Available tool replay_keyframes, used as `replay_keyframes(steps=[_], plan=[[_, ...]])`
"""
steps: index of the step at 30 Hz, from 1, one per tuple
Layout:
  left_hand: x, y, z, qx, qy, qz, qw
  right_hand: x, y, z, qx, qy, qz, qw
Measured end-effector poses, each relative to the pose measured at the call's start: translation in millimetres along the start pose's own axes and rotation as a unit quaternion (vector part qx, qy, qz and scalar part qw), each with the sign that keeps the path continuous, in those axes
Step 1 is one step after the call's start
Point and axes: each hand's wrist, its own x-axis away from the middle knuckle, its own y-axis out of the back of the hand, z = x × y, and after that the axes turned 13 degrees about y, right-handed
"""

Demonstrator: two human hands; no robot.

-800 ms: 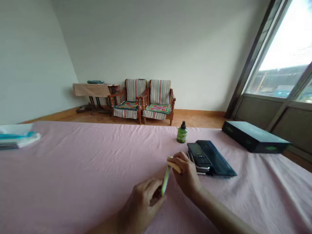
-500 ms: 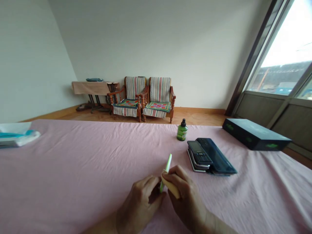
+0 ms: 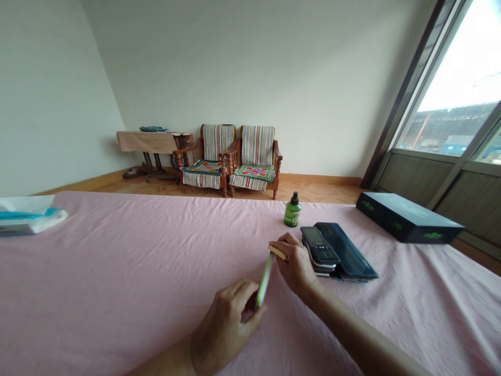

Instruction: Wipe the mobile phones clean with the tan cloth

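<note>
My left hand (image 3: 230, 313) is closed around the near end of a thin flat phone-like object (image 3: 265, 279), white with a lime-green edge. It is held tilted on its side, so its broad faces hardly show. At its far end, my right hand (image 3: 293, 261) pinches a pale yellow folded cloth (image 3: 278, 253) that touches the tip. Whether this is cloth or thin sponge is hard to tell. Just right of my right hand lies a stack of phones with a black keypad phone (image 3: 321, 245) on top, beside a dark blue phone (image 3: 348, 253).
A small green bottle (image 3: 292, 213) with a black cap stands beyond my hands. A black box (image 3: 407, 216) sits at the right, a white and blue packet (image 3: 31, 215) at the left edge. Pink cloth (image 3: 136, 271) covers the table. Two wooden chairs (image 3: 256, 151) stand by the wall.
My right hand has slid forward with the yellow cloth, from the middle of the phone-like object to its far end. My left hand keeps its hold in nearly the same place.
</note>
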Motion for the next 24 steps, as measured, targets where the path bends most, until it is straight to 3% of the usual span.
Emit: replay_keyframes(steps=[7,13,18,24], plan=[[-1.2,0.0,1.7,0.047,0.024,0.023,0.998,30.9,6.5,38.9,-0.032,0.059,0.02,0.998],[-4.5,5.8,-4.1,0.071,0.053,0.039,0.995,52.5,7.3,66.3,-0.094,0.068,0.012,0.993],[-5.4,6.1,-5.1,0.069,0.073,0.029,0.994,56.6,5.3,71.5,-0.108,0.097,0.016,0.989],[-5.9,6.6,-0.9,0.042,0.04,-0.002,0.998,51.7,6.2,64.7,-0.078,0.103,0.031,0.991]])
